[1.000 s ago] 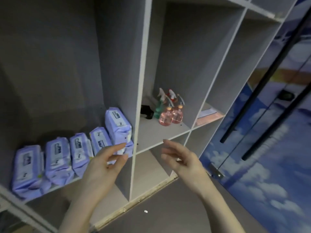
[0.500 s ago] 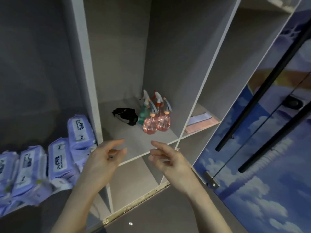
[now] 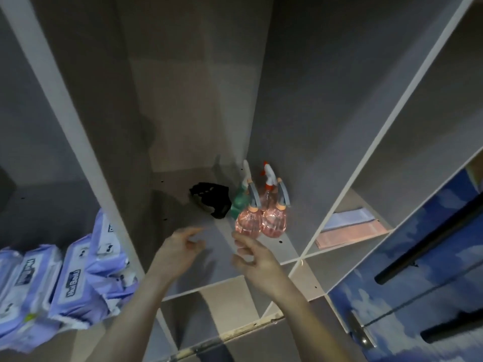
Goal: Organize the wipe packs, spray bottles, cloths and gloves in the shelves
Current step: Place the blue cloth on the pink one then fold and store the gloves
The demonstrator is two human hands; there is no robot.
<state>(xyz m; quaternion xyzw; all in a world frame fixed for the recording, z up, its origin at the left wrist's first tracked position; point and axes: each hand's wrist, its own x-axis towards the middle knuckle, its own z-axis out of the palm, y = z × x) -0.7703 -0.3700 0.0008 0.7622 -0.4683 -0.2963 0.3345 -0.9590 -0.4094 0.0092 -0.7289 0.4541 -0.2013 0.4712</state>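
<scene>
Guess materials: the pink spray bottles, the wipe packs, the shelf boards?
Pink spray bottles: likely clear tinted plastic; light passes through, glossy highlights.
Wipe packs: soft plastic film, probably; wrinkled, slightly shiny, printed labels.
Shelf boards: apparently laminated particleboard, matte grey faces with pale edge banding and drilled peg holes; the core isn't visible.

Blue cloud-patterned door (image 3: 407, 304) at right — black bars, perhaps handles (image 3: 428, 246).

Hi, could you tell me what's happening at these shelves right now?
A person is sorting cleaning supplies. Both hands, the left hand and right hand, reach empty toward the middle shelf, where spray bottles stand beside black gloves. Wipe packs line the left shelf, and folded cloths lie on the right.
</scene>
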